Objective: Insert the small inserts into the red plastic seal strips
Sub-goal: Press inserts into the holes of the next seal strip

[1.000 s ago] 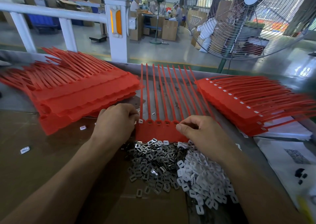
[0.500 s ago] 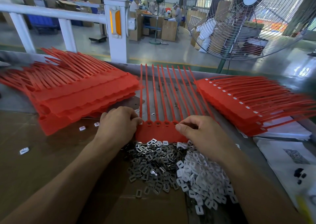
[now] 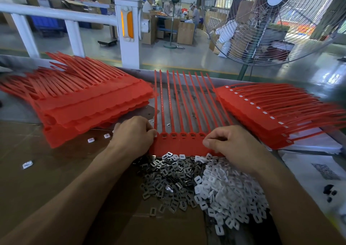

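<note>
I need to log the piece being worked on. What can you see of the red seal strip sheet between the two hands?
The red seal strip sheet lies flat on the table, a joined plastic band with thin tails fanning away from the person. A row of small rectangular sockets runs along the band. The left hand grips its left end; the right hand rests on its right end. Its near edge meets the insert pile.

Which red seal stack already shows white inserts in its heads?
The right-hand stack: a row of small white inserts runs along its top sheet. The left stack shows plain red, and the middle sheet has open slots.
</note>
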`<state>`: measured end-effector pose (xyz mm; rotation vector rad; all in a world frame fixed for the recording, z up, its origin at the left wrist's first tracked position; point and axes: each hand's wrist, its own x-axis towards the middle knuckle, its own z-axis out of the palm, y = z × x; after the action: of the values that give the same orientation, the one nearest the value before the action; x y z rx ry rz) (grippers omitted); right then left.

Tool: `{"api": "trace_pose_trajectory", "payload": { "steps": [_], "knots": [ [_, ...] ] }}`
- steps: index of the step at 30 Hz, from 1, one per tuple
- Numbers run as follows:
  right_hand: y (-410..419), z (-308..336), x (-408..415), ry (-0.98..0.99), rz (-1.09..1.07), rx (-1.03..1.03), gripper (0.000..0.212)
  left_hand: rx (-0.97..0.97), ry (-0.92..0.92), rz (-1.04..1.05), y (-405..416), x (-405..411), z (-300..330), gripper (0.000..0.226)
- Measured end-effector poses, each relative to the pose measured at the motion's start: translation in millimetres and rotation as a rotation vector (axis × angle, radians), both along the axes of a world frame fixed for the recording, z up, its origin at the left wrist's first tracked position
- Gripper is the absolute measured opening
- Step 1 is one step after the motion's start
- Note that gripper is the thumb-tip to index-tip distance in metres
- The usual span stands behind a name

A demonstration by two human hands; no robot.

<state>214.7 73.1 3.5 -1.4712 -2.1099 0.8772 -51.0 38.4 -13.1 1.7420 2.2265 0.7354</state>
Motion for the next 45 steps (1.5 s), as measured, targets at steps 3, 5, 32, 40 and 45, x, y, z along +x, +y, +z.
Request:
{"api": "trace_pose_trajectory", "payload": {
  "steps": [3,5,32,40,45],
  "knots": [
    [1.2,2.6,3.9,-0.063,0.050,-0.012,0.011,0.022,-0.045,0.007,-3.0,-1.4,0.4,0.022],
    [1.8,3.5,4.8,-0.106,0.082,-0.020,0.012,0.039,-0.060,0.013,-5.5,-1.2,1.4,0.020],
    [-8.4,-3.0,-20.5,0.325,0.032,-0.016,0.023,0.374,-0.145,-0.303,-16.6,27.8,6.1,0.004],
    [-10.8,-1.8,-31.0,0.447,0.074,-0.122,0.037,0.426,0.010,-0.564,-21.7,37.5,5.7,0.018],
    [-11.9,-1.6,-30.4,0.457,0.079,-0.140,0.039,0.453,0.060,-0.564,-21.2,36.6,5.2,0.013]
  ]
}}
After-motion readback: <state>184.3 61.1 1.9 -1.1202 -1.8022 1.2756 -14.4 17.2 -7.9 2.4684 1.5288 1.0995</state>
